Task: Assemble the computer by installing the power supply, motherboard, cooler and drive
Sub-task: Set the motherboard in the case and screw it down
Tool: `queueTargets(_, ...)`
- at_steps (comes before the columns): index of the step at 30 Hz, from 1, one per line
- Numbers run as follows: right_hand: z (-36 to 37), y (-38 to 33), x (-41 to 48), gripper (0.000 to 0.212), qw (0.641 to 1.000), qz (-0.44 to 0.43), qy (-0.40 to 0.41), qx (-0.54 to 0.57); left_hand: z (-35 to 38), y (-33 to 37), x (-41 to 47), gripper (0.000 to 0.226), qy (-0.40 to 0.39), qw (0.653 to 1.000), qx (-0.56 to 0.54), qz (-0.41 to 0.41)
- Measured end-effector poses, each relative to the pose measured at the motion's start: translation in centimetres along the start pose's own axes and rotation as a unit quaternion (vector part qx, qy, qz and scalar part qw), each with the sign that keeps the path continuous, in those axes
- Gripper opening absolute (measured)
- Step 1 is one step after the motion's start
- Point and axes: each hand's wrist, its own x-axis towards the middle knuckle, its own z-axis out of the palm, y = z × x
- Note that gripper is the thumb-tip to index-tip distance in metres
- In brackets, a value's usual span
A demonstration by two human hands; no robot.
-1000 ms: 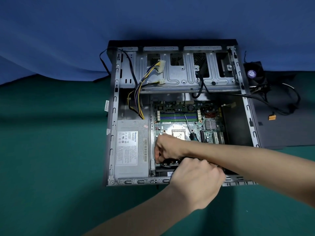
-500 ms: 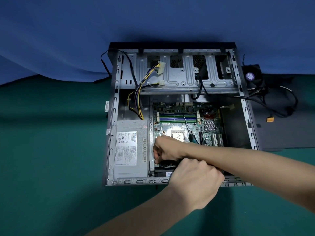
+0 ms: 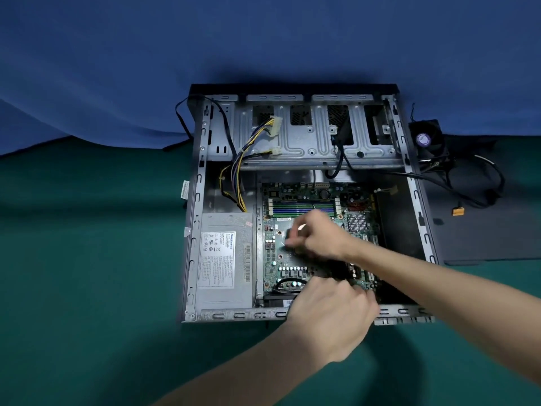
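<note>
At case (image 3: 240, 314) 6 o'clock L hand (image 3: 333, 315) curls, grip unclear; R hand (image 3: 319, 238) pinches dark tool (image 3: 290, 233), slip could gouge mobo (image 3: 281, 259).

One wide-angle camera, worn on the head, faces forward and down from near range. The open computer case (image 3: 234, 314) sits mid-frame on the table (image 3: 87, 273); a blue backdrop (image 3: 263, 39) fills the upper part.

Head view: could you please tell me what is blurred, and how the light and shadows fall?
Head view: motion blur smears the right hand, hiding what it touches; the left hand is slightly soft; the power supply label is fairly sharp. Head view: the case is brightest, arm shadows fall on the green cloth, and the case edges bow.
</note>
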Motion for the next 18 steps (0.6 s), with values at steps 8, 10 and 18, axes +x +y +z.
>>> queueTargets(8,-1.9,1.8,-5.0,0.060,0.952,0.088,-0.023,-0.293,-0.4,0.2,0.1,0.012,0.001,1.000,0.001,0.001)
queueTargets(10,-1.7,1.4,-4.7,0.054,0.955,0.089,-0.025,-0.280,-0.3,0.2,0.1,0.012,0.008,1.000,0.006,0.002)
queueTargets(18,-5.0,2.3,-6.7,0.025,0.975,0.089,-0.031,-0.203,0.0,0.2,0.0,0.022,0.023,1.000,-0.017,0.001)
